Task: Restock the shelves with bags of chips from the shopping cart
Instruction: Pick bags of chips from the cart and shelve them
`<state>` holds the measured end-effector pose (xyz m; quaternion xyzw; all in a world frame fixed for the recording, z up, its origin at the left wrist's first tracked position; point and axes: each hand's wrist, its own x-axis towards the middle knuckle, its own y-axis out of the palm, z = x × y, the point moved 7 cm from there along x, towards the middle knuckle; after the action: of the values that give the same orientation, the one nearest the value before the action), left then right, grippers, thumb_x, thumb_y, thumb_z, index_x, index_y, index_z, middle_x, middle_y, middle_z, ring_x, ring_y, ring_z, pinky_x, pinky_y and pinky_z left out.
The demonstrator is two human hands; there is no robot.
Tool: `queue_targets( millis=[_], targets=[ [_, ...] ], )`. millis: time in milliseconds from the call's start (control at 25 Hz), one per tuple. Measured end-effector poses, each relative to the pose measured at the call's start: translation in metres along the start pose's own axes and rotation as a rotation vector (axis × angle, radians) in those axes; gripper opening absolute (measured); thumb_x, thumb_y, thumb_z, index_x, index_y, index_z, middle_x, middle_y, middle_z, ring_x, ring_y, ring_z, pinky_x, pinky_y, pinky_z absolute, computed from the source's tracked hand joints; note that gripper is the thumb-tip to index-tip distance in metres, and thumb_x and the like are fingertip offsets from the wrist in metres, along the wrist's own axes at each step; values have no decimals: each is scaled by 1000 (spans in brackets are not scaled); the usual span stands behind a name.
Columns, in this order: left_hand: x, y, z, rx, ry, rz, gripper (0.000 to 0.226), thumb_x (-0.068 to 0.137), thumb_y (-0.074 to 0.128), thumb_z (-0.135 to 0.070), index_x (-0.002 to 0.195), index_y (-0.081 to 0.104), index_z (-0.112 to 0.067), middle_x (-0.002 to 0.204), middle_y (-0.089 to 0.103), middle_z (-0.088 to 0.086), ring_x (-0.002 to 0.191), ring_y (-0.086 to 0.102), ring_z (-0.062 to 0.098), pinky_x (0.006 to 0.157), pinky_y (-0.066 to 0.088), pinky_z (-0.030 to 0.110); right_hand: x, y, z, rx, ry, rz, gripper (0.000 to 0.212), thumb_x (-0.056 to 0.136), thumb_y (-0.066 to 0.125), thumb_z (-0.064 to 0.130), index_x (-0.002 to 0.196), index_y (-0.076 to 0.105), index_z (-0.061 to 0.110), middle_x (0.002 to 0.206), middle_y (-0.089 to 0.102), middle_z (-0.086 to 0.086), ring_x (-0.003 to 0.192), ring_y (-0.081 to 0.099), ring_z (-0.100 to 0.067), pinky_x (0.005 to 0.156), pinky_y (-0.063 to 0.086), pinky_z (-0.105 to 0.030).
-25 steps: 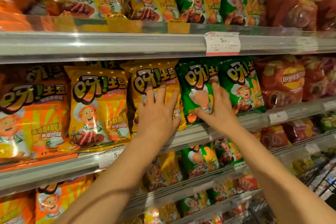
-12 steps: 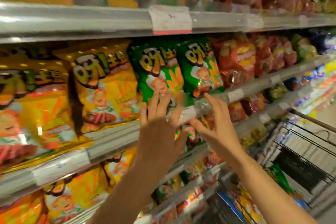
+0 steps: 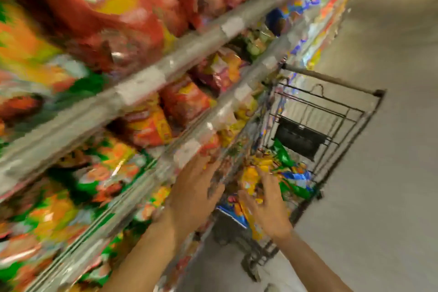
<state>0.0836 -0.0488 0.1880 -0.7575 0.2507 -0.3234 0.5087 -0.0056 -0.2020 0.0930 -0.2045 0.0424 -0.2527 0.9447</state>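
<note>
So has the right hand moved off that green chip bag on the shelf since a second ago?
Yes. The right hand has left the shelf rail, dropping down and right toward the bags in the shopping cart, fingers spread, holding nothing.

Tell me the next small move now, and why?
Probably reach the right hand down to a yellow chip bag in the cart: both hands look empty, fingers spread, and the right is nearest the bags.

A store aisle, blurred by camera motion. Pale grey floor [image 3: 391,125] runs along the right side, smooth and evenly lit. Metal shelf rails [image 3: 132,92] with white price tags [image 3: 231,26] slant across the left, the tiers receding toward the top right corner
</note>
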Motion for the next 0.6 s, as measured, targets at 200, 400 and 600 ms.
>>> queue_targets(
  millis=[200, 400, 600],
  targets=[
    [63, 144, 16, -159, -170, 344, 52, 87, 74, -29, 133, 62, -8, 135, 60, 13, 129, 55, 31, 111, 41, 39, 11, -38, -142, 97, 508, 59, 71, 89, 75, 33, 149, 38, 19, 142, 49, -5, 125, 51, -22, 104, 43, -36],
    [94, 245, 46, -182, -341, 648, 62, 96, 63, -43, 149, 45, -17, 151, 42, 5, 142, 39, 25, 113, 34, 34, 28, -55, -193, 123, 710, 139, 70, 90, 74, 31, 148, 39, 18, 115, 62, -3, 103, 60, -18, 85, 48, -30],
    [139, 334, 79, -279, -500, 770, 61, 94, 66, -40, 146, 48, -12, 147, 49, 12, 133, 49, 28, 102, 39, 31, 72, -50, -226, 217, 799, 53, 53, 92, 71, 28, 137, 43, 27, 105, 57, 15, 97, 57, -7, 79, 42, -12]
  ],
)
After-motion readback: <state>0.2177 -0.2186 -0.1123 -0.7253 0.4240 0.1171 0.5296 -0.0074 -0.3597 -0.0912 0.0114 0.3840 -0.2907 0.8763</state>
